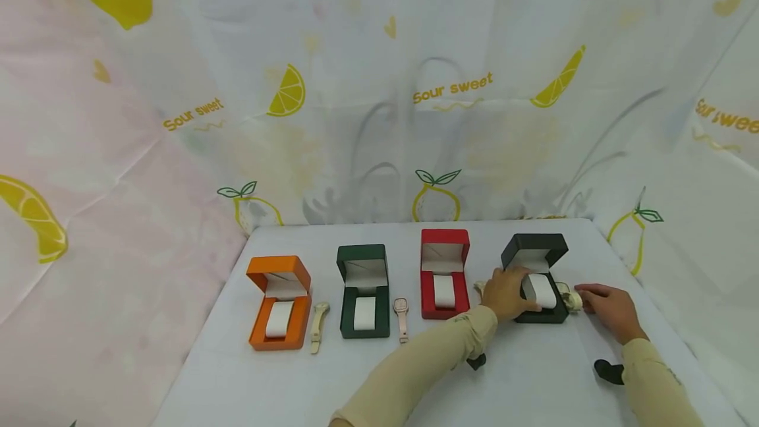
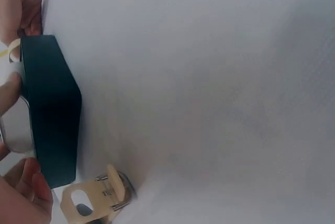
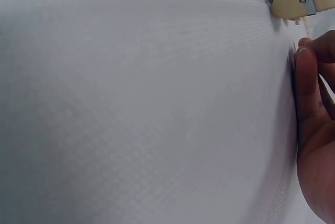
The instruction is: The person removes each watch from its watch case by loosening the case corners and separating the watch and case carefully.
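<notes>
A black watch box [image 1: 548, 315] stands with its lid up at the right. My left hand [image 1: 505, 292] grips the white cushion [image 1: 542, 290] in it; in the left wrist view the thumb and fingertips lie at opposite sides of the cushion [image 2: 18, 127]. A cream-strapped watch [image 1: 570, 299] lies against the box's right side. At that watch are the fingertips of my right hand [image 1: 613, 310], its thumb and forefinger drawn close together in the right wrist view; whether they pinch the strap [image 3: 298, 1] I cannot tell. Another cream watch [image 2: 91, 200] lies by the box's left side.
Leftward stand lidded boxes, each opened with a white cushion inside: red [image 1: 429, 313], green [image 1: 364, 333] and orange [image 1: 275, 343]. A pink watch [image 1: 401, 318] and a cream watch [image 1: 317, 327] lie between them. A printed curtain [image 1: 356, 143] hangs behind the white table [image 1: 267, 387].
</notes>
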Tool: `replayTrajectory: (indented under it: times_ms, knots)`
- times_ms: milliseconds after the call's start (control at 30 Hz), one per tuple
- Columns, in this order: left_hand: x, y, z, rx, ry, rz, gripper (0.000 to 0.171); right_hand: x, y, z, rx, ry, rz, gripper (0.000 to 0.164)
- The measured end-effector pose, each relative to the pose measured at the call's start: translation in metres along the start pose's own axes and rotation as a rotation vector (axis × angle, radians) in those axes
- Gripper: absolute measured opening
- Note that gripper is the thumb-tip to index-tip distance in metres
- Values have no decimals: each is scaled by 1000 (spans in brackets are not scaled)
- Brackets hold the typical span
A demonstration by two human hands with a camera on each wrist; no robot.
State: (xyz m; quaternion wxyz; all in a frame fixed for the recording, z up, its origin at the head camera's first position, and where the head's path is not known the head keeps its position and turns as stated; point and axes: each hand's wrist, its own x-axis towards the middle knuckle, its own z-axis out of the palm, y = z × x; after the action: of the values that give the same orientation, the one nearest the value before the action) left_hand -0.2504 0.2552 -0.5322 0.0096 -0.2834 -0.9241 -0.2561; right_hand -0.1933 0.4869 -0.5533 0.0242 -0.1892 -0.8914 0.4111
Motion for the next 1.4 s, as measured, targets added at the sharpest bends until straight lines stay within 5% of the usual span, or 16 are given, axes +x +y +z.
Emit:
replayTrajectory:
  times_ms: [267, 500, 667, 800, 1000, 1200, 1400]
  knots:
    - [-10, -2, -4, 243, 60, 83, 55, -4, -4, 7, 29, -27, 2, 45]
    - [-14, -6, -12, 435, 91, 203, 22, -3, -11, 12, 21, 1, -22, 44]
    - [-19, -8, -24, 602, 29, 301, 24, -2, -16, 10, 19, -4, -15, 44]
    - [-22, -13, -33, 586, -39, 333, 31, -2, -19, 6, 7, -15, -11, 44]
    - [-21, -22, -50, 468, -45, 380, 28, -1, -19, 4, 13, -9, 2, 48]
    - [-20, -43, -90, 419, -26, 506, 37, 3, -25, -4, 181, -66, 137, 68]
    - [-23, -75, -151, 472, 65, 613, 50, 1, -42, -22, -115, -51, 19, 75]
